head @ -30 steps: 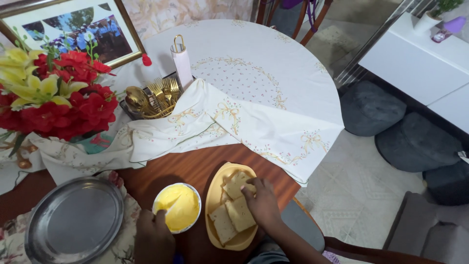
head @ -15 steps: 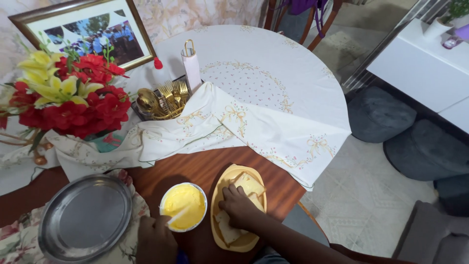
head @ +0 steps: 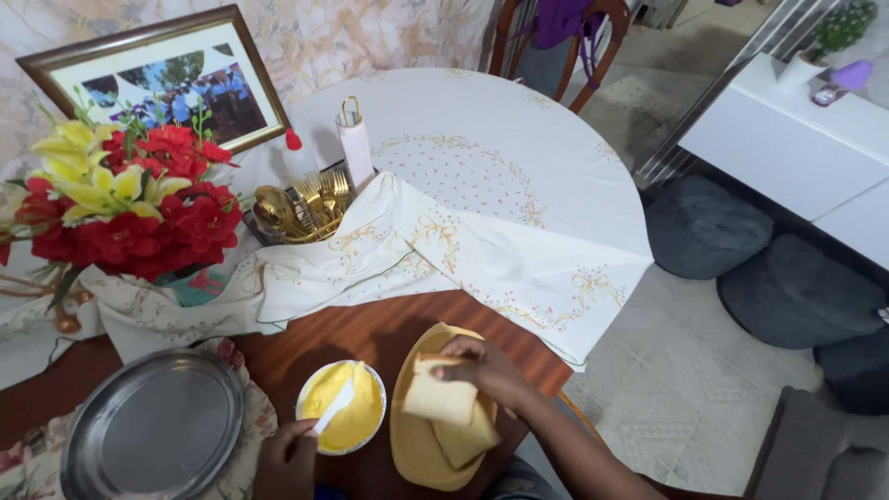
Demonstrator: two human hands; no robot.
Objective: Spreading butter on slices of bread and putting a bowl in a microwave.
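right hand (head: pixel 482 370) pinching bread slice (head: pixel 440 400) over yellow dish (head: pixel 417 454), left hand (head: pixel 287 458) gripping knife (head: pixel 335 406) in butter bowl (head: pixel 341 418)

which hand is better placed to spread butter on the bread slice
Left, probably. The left hand already holds the white knife, its blade lying in the butter tub. The right hand is taken up gripping the bread slice above the yellow plate.

Round wooden worktop (head: pixel 370 324), partly covered by a folded-back cloth (head: pixel 482 185), bearing a yellow dish (head: pixel 417 454), spread bowl (head: pixel 344 407), steel tray (head: pixel 153 426), cutlery holder (head: pixel 301 208) and flowers (head: pixel 130 204).
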